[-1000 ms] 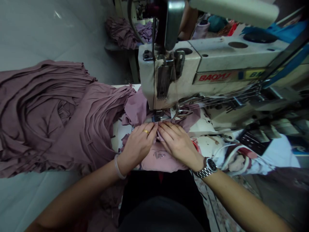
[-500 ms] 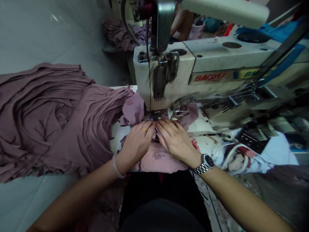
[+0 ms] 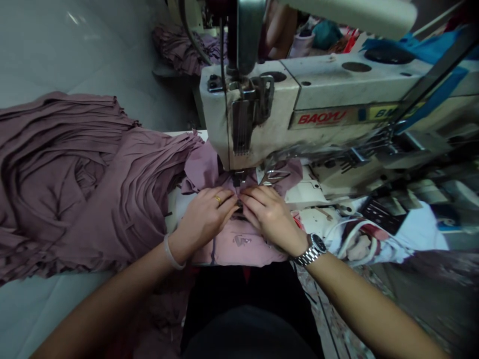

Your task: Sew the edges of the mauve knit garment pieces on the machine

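fabric (image 3: 239,248) of mauve colour lay on the counter (image 3: 186,133), just in front of the presser foot (image 3: 239,177) of the sewing machine (image 3: 254,124). the left hand (image 3: 204,217) and right hand (image 3: 271,217) pinched its edges together, lightly, not clenched. the step seemed to be lining up these edges, and the next move seemed to need them kept even under the foot. a pile (image 3: 71,184) of same cloth lay at left.

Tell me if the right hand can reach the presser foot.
Likely yes: the right hand rests on the mauve cloth just in front of the presser foot, and only that cloth seems to lie between them.
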{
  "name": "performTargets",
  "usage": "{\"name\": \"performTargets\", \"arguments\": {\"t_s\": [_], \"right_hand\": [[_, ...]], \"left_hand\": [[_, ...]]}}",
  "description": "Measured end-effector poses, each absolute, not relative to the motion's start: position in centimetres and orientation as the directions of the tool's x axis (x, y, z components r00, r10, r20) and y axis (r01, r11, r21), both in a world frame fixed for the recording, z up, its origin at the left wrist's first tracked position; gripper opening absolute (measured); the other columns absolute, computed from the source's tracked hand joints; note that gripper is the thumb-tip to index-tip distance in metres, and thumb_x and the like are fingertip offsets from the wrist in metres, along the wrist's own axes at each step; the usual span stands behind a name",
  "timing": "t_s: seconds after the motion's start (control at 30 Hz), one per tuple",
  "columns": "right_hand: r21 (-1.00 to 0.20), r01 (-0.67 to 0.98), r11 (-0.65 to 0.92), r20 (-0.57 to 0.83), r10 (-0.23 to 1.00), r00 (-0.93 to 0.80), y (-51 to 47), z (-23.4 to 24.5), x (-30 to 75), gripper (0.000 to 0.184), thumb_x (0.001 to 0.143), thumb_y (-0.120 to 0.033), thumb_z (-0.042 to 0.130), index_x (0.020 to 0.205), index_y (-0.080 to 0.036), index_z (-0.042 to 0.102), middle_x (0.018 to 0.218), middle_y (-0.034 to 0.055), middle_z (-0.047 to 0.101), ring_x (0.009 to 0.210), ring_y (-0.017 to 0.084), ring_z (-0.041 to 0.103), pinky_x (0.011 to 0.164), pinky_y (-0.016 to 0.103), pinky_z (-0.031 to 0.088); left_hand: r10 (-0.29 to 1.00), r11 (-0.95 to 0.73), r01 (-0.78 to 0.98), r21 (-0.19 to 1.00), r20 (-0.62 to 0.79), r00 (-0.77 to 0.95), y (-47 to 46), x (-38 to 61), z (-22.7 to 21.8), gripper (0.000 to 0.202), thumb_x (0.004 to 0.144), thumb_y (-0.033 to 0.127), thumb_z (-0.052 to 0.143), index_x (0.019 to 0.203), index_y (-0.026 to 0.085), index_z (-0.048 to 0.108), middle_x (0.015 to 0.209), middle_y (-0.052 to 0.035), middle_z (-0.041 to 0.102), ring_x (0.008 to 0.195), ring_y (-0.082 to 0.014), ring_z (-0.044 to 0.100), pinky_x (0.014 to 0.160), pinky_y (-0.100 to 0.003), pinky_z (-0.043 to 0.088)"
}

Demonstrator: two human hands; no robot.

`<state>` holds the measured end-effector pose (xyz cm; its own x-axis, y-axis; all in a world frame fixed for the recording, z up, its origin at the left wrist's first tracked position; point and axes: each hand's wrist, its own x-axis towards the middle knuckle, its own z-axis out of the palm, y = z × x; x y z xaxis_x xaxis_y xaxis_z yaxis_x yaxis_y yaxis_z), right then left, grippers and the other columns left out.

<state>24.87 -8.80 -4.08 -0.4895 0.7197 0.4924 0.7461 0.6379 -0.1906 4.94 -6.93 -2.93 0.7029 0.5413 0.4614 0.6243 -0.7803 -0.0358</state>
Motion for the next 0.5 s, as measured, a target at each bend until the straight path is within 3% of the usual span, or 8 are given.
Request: {"name": "performTargets", "arguments": {"t_s": [0.33,0.43,0.5], "right_hand": [[-0.165,0.741,0.651,0.519,0.696,-0.496,-7.9,-4.4,24.8,0.029,0.090,-0.014,0.049,0.113,-0.007,0.064,0.111,0.0152,0.065,0.100,0.023,0.057,0.088,0.040,0.053],[-0.110,0.719,0.686,0.531,0.652,-0.541,-7.8,-4.5,25.5,0.028,0.090,-0.015,0.049,0.112,-0.006,0.064,0.105,0.0156,0.066,0.098,0.024,0.059,0.086,0.038,0.052],[-0.122,0.725,0.678,0.497,0.674,-0.547,-7.2,-4.1,26.5,0.023,0.091,-0.019,0.049,0.101,-0.009,0.067,0.093,0.0125,0.068,0.087,0.021,0.060,0.080,0.035,0.052]], "left_hand": [[0.592,-0.775,0.631,0.040,0.396,0.702,-5.6,5.1,-3.1,0.025,0.097,0.029,0.049,0.109,0.014,0.064,0.109,-0.0097,0.068,0.098,-0.0220,0.062,0.087,-0.038,0.049],[0.652,-0.754,0.626,0.198,0.333,0.681,-4.5,4.2,-2.3,0.024,0.096,0.033,0.051,0.106,0.015,0.064,0.103,-0.0084,0.069,0.095,-0.0212,0.064,0.086,-0.037,0.051],[0.781,-0.622,0.715,0.319,0.317,0.538,-2.3,2.4,-1.3,0.027,0.099,0.035,0.045,0.108,0.017,0.063,0.099,-0.0061,0.069,0.089,-0.0171,0.065,0.081,-0.031,0.053]]}}
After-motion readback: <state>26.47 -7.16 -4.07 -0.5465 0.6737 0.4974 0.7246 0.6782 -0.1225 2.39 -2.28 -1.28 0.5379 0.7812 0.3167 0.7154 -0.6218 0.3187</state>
